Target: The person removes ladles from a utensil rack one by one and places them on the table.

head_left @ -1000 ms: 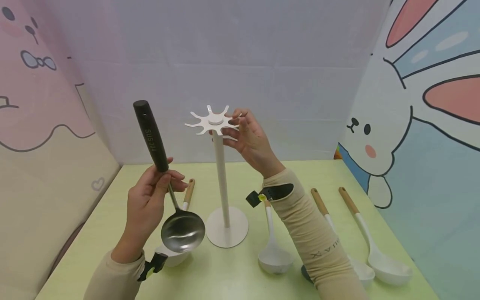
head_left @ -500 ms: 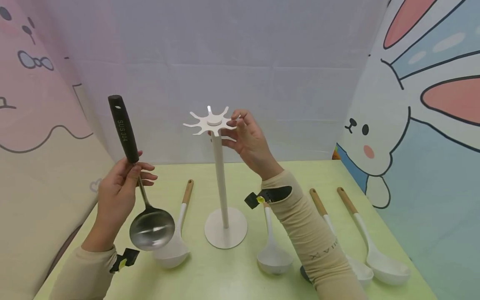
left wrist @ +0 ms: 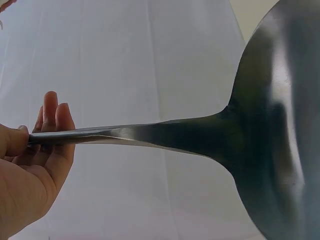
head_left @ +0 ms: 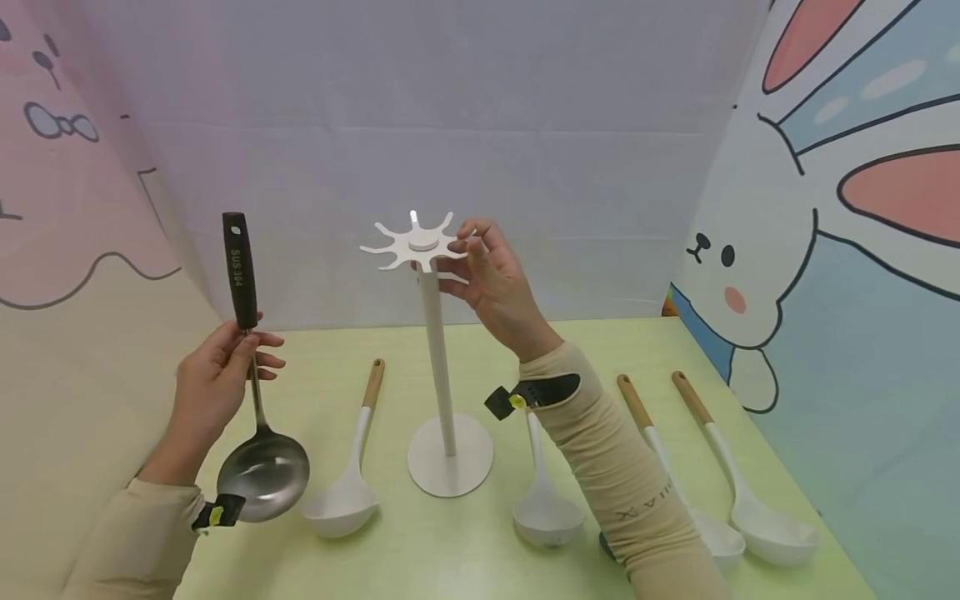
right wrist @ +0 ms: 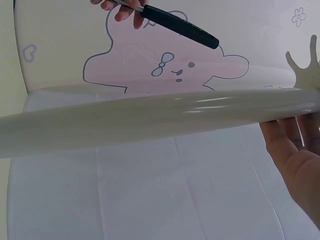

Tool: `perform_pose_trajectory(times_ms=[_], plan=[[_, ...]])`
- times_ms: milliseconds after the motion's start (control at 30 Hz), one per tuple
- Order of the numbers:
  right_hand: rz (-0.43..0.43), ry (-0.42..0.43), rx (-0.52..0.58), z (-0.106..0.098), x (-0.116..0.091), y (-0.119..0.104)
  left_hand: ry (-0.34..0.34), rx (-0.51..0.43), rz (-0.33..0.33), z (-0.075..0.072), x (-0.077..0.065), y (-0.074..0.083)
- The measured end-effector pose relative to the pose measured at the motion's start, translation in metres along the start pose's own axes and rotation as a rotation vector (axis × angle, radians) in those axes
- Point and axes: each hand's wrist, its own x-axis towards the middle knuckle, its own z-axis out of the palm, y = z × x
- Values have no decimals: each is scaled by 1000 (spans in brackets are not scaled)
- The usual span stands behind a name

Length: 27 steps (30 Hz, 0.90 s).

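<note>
My left hand (head_left: 213, 379) pinches the thin steel neck of a ladle (head_left: 264, 475) between thumb and fingers, just below its black handle marked SUS304. The ladle stands upright over the left of the table, bowl down; its steel bowl fills the right of the left wrist view. At the top of a white utensil stand (head_left: 438, 358), my right hand (head_left: 498, 287) holds the post beneath the star-shaped hook ring (head_left: 422, 242), thumb side near a right-hand hook. In the right wrist view, part of those fingers (right wrist: 285, 142) is hidden behind the post.
On the pale green table (head_left: 465, 550), a white ladle (head_left: 345, 500) with a wooden handle lies left of the stand's base. Another white ladle (head_left: 547, 517) lies to its right. Two more white utensils lie farther right, one partly under my right forearm. Printed cloth walls surround the table.
My left hand has carried the steel ladle leftward, away from the stand, and it now hangs more upright. The right hand stays at the stand's top.
</note>
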Motion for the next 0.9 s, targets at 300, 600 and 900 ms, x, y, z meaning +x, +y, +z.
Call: perform_pose_trajectory(times_ms=[300,600,900], plan=[[0,12,1,1,1,1,-85,24,-103,-9,2,-21],[9,27,-9,2,-1,1,-190,50,-219,-20,5,-55],[5,22,-19,1,-1,1,-290,22,-325,-25,4,-86]])
